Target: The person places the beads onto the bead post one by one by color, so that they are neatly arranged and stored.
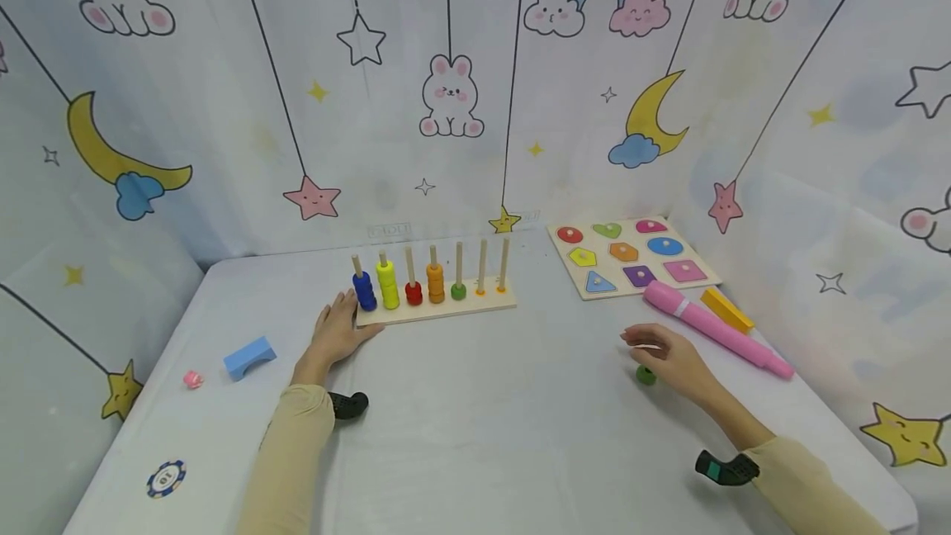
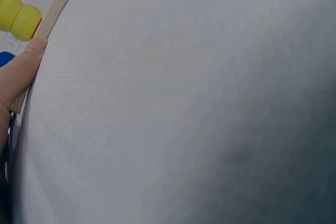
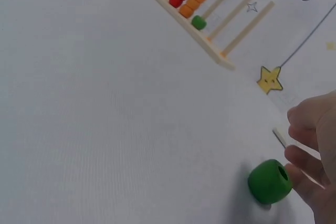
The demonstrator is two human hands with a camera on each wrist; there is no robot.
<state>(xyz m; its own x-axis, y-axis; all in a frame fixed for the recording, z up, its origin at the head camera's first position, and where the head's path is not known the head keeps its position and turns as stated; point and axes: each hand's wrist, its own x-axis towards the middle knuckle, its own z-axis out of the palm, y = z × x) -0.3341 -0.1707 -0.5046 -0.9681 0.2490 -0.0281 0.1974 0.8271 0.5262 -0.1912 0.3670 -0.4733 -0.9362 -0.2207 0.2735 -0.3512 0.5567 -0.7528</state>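
A wooden peg rack [image 1: 437, 310] stands mid-table with blue, yellow, red, orange and green beads on its left pegs; the two right pegs are almost bare. My left hand [image 1: 340, 329] lies flat at the rack's left end, its thumb [image 2: 21, 72] pressed against the base edge [image 2: 55, 11]. My right hand [image 1: 657, 349] hovers low over the table at the right, fingers [image 3: 307, 148] loosely curled. A loose green bead [image 1: 645, 375] lies on its side just under them, and one fingertip touches the green bead [image 3: 269, 182]. Neither hand grips anything.
A shape puzzle board [image 1: 565, 271] lies at the back right, with a pink toy stick [image 1: 713, 329] and a yellow block [image 1: 728, 310] in front of it. At the left are a blue arch block [image 1: 249, 357], a small pink piece [image 1: 193, 379] and a poker chip [image 1: 165, 479].
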